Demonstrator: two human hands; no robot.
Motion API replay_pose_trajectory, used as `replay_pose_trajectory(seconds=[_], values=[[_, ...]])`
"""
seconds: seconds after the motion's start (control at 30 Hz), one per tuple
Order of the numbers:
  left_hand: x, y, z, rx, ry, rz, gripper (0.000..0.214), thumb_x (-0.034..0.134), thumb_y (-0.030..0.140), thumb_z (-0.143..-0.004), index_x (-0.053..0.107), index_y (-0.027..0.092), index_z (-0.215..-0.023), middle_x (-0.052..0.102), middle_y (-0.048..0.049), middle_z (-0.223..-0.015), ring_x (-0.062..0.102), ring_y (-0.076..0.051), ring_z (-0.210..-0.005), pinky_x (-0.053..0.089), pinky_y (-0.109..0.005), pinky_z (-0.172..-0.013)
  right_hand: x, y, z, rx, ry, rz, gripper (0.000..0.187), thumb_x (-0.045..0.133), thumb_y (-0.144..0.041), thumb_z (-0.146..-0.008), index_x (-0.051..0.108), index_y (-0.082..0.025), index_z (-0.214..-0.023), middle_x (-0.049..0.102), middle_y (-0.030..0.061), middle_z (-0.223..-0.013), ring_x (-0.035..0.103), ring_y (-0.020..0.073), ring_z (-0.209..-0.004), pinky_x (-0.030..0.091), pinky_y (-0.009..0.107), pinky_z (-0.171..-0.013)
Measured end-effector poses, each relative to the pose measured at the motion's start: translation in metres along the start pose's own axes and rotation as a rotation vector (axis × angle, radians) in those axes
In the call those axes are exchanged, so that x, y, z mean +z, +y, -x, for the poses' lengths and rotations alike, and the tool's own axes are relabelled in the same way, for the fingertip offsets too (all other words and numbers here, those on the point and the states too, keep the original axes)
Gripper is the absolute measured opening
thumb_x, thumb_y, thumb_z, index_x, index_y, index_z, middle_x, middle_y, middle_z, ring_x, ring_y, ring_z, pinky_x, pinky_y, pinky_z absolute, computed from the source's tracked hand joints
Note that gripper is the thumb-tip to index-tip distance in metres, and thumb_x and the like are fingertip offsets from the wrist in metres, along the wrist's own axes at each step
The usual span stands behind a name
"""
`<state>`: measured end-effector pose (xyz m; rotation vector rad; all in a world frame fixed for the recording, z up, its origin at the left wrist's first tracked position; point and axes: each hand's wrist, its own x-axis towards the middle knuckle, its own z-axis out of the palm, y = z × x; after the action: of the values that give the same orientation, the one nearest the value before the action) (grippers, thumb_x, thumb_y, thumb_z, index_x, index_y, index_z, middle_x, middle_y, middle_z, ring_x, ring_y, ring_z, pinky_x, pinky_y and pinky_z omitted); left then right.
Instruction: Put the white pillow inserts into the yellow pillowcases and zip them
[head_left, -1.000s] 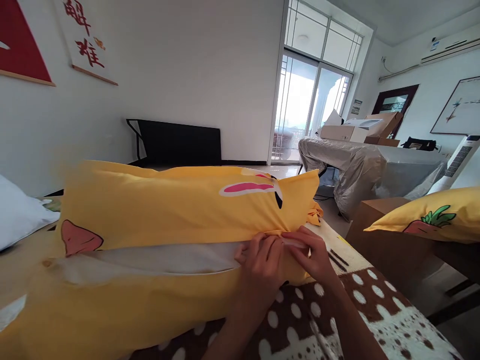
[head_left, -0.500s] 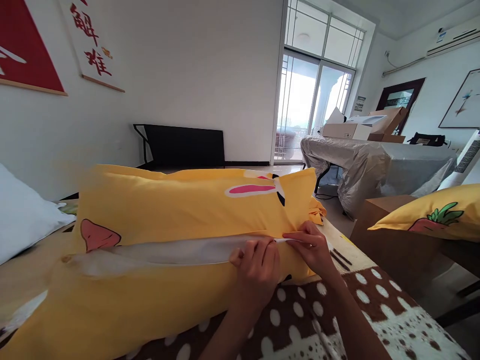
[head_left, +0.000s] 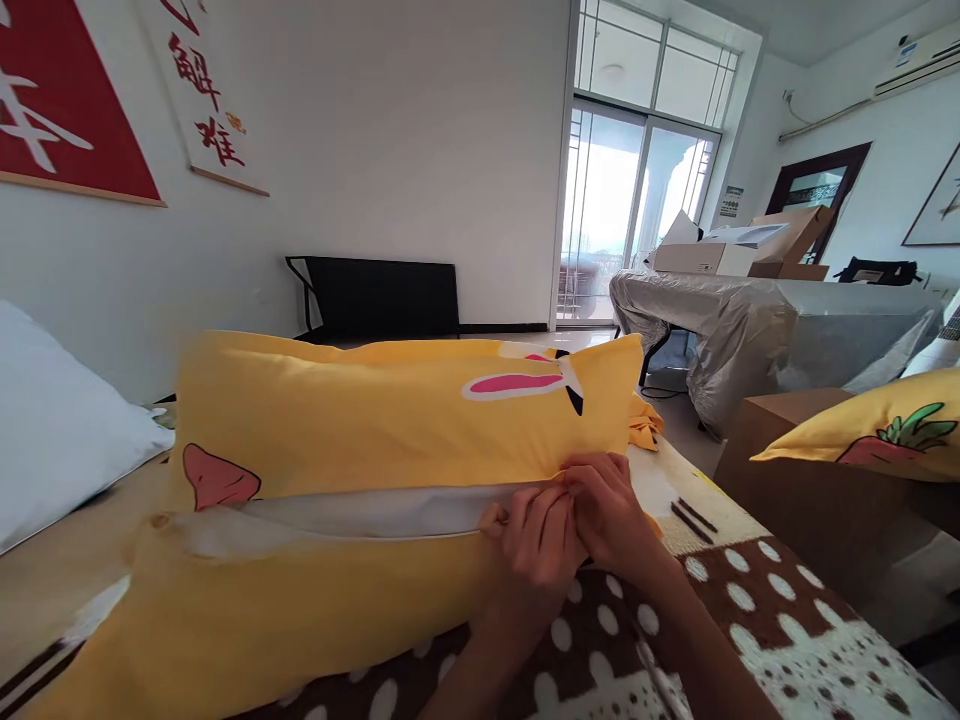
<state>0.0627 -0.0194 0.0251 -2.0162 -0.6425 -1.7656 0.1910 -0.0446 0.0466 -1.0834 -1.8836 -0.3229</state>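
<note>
A yellow pillowcase [head_left: 390,425] with pink and white cartoon prints lies across the bed. Its long side gapes, and the white pillow [head_left: 352,512] inside shows through the slit. Near the slit's right end, my left hand [head_left: 538,545] is closed on the lower edge of the pillowcase, fingers curled. Right against it, my right hand [head_left: 611,515] pinches the edge at the same spot. The fingers cover whatever fastener may be there, so I cannot make it out. Beyond that point, the hands hide the pillowcase's right corner.
A white pillow [head_left: 71,430] lies at the left. The bed has a brown and cream spotted blanket [head_left: 750,585]. On the right, another yellow pillow [head_left: 885,432] with a carrot print sits by a cardboard box [head_left: 787,470]. A plastic-covered table [head_left: 724,320] stands behind.
My right hand has moved left, closing up against my left hand at the slit. The fabric that was stretched between the two hands is now covered by fingers. The view has shifted slightly.
</note>
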Motion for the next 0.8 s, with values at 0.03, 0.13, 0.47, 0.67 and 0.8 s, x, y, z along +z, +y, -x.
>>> replay_pose_trajectory(seconds=[0.03,0.13,0.47,0.67,0.8], values=[[0.000,0.000,0.000,-0.003,0.016,-0.005,0.013,0.063,0.005,-0.077,0.060,0.013,-0.086,0.070,-0.0062,-0.081,0.060,-0.019,-0.073,0.031,-0.033,-0.065,0.002,0.000,0.000,0.013,0.006,-0.021,0.027,0.044,-0.007,-0.073,0.052,-0.019,-0.096,0.058,0.0074,-0.095,0.053,0.0206,-0.089,0.039,0.035,-0.079],[0.001,0.001,0.000,0.019,0.017,-0.035,0.012,0.063,0.006,-0.078,0.060,0.014,-0.085,0.071,-0.0050,-0.081,0.060,-0.018,-0.072,0.028,-0.034,-0.067,0.006,0.003,0.003,0.045,0.015,-0.097,0.029,0.042,-0.005,-0.071,0.054,-0.019,-0.093,0.054,0.0060,-0.088,0.052,0.0190,-0.081,0.043,0.031,-0.069],[-0.002,-0.004,-0.001,0.042,-0.062,-0.114,0.011,0.058,0.004,-0.079,0.059,0.014,-0.085,0.071,-0.0058,-0.085,0.060,-0.021,-0.081,0.030,-0.036,-0.075,0.001,0.014,0.006,0.036,-0.009,-0.047,0.027,0.052,-0.019,-0.083,0.063,-0.021,-0.107,0.052,0.0050,-0.083,0.053,0.0172,-0.077,0.046,0.030,-0.066],[-0.003,-0.001,-0.002,-0.051,-0.129,-0.122,0.012,0.051,0.005,-0.084,0.058,0.015,-0.086,0.070,-0.0043,-0.088,0.063,-0.017,-0.083,0.029,-0.039,-0.090,0.008,0.019,0.008,0.059,0.055,-0.072,0.025,0.050,-0.021,-0.088,0.066,-0.023,-0.106,0.051,0.0036,-0.080,0.053,0.0153,-0.074,0.047,0.029,-0.065],[0.003,-0.005,0.003,-0.020,-0.197,-0.214,0.016,0.048,0.007,-0.085,0.059,0.014,-0.095,0.066,-0.0114,-0.097,0.062,-0.019,-0.086,0.039,-0.036,-0.084,0.008,0.017,0.006,0.036,0.064,-0.050,0.026,0.051,-0.020,-0.087,0.066,-0.024,-0.109,0.052,0.0040,-0.080,0.053,0.0156,-0.073,0.048,0.028,-0.064]])
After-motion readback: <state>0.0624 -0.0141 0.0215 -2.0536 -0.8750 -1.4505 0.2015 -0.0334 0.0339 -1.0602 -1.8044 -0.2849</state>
